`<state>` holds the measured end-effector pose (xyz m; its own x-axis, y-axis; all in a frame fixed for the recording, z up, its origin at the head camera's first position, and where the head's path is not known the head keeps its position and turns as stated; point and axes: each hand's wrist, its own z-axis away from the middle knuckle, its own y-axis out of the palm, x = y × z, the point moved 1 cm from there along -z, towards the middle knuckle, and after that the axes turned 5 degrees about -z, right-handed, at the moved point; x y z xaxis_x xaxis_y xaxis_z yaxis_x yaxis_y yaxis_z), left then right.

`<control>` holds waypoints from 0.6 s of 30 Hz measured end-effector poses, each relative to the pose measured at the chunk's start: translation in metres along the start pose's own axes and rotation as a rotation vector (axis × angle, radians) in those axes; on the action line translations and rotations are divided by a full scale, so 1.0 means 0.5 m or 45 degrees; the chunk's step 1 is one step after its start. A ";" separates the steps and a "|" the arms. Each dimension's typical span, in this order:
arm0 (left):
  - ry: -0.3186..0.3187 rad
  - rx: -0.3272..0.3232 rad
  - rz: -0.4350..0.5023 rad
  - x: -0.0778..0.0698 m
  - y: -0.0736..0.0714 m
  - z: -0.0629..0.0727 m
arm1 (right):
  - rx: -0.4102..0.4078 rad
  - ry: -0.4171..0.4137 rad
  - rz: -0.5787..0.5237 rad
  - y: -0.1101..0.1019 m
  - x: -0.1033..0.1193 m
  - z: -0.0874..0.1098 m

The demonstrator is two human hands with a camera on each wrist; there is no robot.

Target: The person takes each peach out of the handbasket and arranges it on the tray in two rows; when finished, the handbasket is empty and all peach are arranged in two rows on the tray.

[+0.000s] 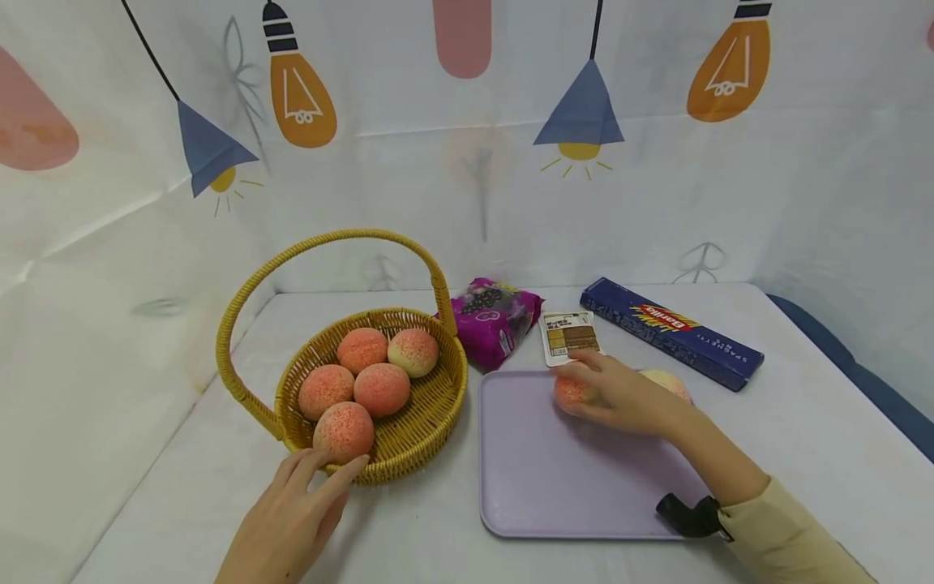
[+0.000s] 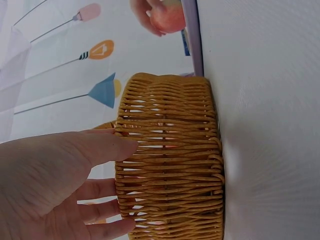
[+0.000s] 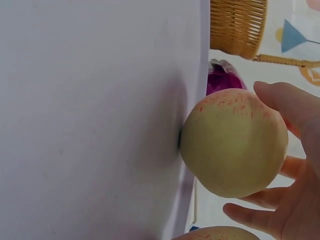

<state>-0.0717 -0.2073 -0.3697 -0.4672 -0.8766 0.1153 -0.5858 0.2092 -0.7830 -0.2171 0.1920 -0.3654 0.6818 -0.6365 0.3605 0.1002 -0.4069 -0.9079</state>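
Several pinkish peaches (image 1: 382,389) lie in a yellow-brown wicker basket (image 1: 430,434) with a tall arched handle. My left hand (image 1: 292,511) grips the basket's near rim; in the left wrist view the thumb presses the outer weave and the fingers reach behind the rim. Over the far part of a pale purple tray (image 1: 540,487), my right hand (image 1: 620,397) holds a peach (image 3: 235,145) between thumb and fingers. That peach is at the tray surface; whether it touches is hard to tell. A second peach (image 1: 667,383) sits behind the right wrist, partly hidden.
Behind the tray lie a purple snack bag (image 1: 496,320), a small flat packet (image 1: 569,334) with a brown label, and a dark blue spaghetti box (image 1: 671,332). A white cloth printed with lamps (image 1: 474,186) hangs behind the white table.
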 end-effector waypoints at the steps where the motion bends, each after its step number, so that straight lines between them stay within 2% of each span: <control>1: -0.003 0.002 -0.002 0.000 0.000 0.001 | -0.004 -0.006 0.000 0.001 0.000 0.000; 6: -0.011 0.013 -0.007 0.000 0.001 0.003 | -0.025 -0.002 -0.008 0.003 0.001 0.002; 12: -0.030 0.070 -0.020 0.001 0.000 0.004 | -0.029 0.028 -0.021 0.001 0.005 0.003; 18: -0.037 0.088 -0.016 0.000 0.002 0.003 | -0.076 -0.020 -0.002 -0.001 0.002 -0.001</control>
<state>-0.0712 -0.2078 -0.3717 -0.4400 -0.8914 0.1087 -0.5438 0.1682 -0.8222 -0.2169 0.1910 -0.3642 0.6931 -0.6256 0.3581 0.0583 -0.4465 -0.8929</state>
